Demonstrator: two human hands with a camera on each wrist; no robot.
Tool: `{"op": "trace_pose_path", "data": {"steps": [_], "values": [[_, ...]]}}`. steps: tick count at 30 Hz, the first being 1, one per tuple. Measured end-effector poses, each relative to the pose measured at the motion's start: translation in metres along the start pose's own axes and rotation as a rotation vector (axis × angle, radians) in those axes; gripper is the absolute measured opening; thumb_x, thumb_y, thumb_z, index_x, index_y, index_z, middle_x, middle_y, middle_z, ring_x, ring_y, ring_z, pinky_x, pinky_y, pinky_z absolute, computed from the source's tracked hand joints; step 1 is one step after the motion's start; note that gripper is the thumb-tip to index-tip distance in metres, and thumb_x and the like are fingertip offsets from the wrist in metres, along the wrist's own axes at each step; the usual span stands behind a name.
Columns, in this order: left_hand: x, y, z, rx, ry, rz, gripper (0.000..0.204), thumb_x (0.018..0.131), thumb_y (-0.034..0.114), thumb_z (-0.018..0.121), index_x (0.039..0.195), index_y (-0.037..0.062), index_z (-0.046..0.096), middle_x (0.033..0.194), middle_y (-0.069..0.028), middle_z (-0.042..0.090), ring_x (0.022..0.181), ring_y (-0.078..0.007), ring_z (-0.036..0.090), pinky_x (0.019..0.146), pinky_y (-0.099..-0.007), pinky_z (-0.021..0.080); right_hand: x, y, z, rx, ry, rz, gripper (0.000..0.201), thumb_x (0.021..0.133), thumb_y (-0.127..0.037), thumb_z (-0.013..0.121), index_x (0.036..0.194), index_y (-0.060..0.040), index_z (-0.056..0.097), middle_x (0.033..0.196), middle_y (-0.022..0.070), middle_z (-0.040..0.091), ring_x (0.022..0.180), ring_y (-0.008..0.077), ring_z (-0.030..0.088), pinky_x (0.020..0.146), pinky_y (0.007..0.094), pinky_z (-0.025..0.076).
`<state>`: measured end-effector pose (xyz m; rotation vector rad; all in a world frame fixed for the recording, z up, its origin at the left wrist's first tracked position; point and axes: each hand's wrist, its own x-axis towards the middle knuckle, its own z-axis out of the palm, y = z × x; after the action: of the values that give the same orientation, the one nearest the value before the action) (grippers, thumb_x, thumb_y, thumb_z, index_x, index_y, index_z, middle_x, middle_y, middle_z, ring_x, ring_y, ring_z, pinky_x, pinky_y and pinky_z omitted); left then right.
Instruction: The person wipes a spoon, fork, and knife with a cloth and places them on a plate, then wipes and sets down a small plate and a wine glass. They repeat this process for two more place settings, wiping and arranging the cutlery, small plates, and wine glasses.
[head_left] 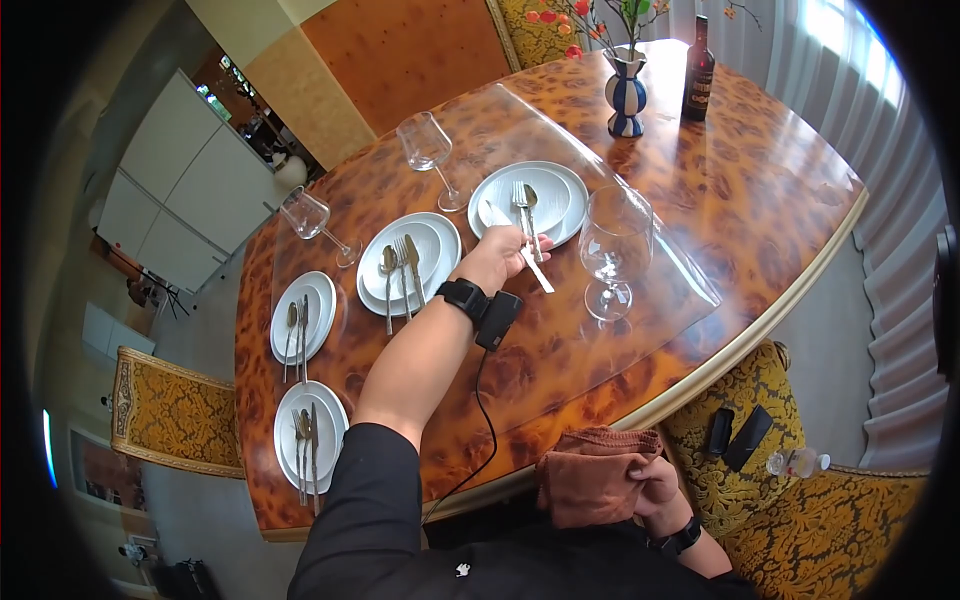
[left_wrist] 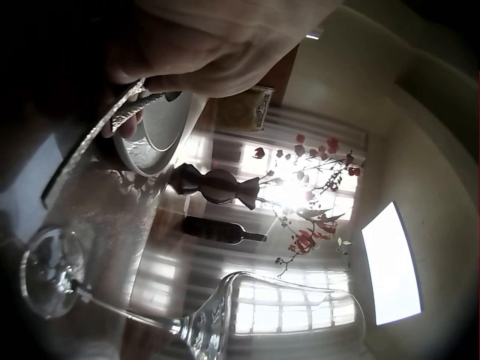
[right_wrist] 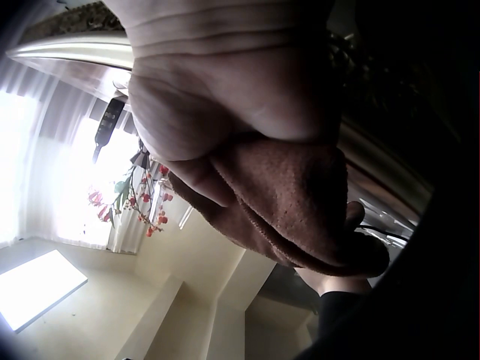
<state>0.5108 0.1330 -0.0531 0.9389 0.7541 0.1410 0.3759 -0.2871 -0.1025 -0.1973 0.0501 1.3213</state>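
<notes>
My left hand (head_left: 503, 252) reaches over the near edge of a stacked pair of white plates (head_left: 575, 197) and pinches a silver knife (head_left: 541, 277), whose end sticks out past the fingers. Beside the knife, a fork (head_left: 519, 194) and a spoon (head_left: 531, 196) lie on the upper plate; in the left wrist view their handles pass close by the fingertips. A large clear wine glass (head_left: 617, 240) stands upright to the right of this setting. Low at the table's front edge, my right hand (head_left: 655, 484) grips a folded brown cloth (head_left: 592, 488), thumb on top.
Several more plate settings with cutlery, such as the middle one (head_left: 447, 225), line the table's left side. Two wine glasses (head_left: 425, 142) stand behind them. A striped vase (head_left: 626, 98) with red-berried branches and a dark bottle (head_left: 700, 80) stand at the back. A cable (head_left: 482, 405) trails from the left wrist.
</notes>
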Motion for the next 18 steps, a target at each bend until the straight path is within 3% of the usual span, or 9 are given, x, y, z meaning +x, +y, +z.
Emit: {"op": "trace_pose_path", "data": {"steps": [13, 18], "values": [[-0.0098, -0.0012, 0.0024, -0.062, 0.071, 0.038, 0.035, 0.095, -0.005, 0.027, 0.126, -0.0183, 0.032, 0.107, -0.0287, 0.053, 0.084, -0.0354, 0.065, 0.075, -0.0493, 0.06, -0.0062, 0.003, -0.0106, -0.02, 0.002, 0.001, 0.056, 0.078, 0.0, 0.053, 0.132, 0.0126, 0.045, 0.129, 0.0247, 0.056, 0.118, 0.0345, 0.058, 0.105, 0.0452, 0.044], [-0.0064, -0.0038, -0.0027, -0.04, 0.056, 0.047, 0.034, 0.095, -0.004, 0.026, 0.126, -0.0188, 0.034, 0.113, -0.0302, 0.052, 0.092, -0.0375, 0.065, 0.081, -0.0514, 0.059, -0.0051, 0.0069, -0.0069, -0.046, 0.025, -0.006, 0.056, 0.078, 0.0, 0.054, 0.132, 0.0127, 0.045, 0.129, 0.0248, 0.056, 0.118, 0.0348, 0.058, 0.105, 0.0454, 0.044]]}}
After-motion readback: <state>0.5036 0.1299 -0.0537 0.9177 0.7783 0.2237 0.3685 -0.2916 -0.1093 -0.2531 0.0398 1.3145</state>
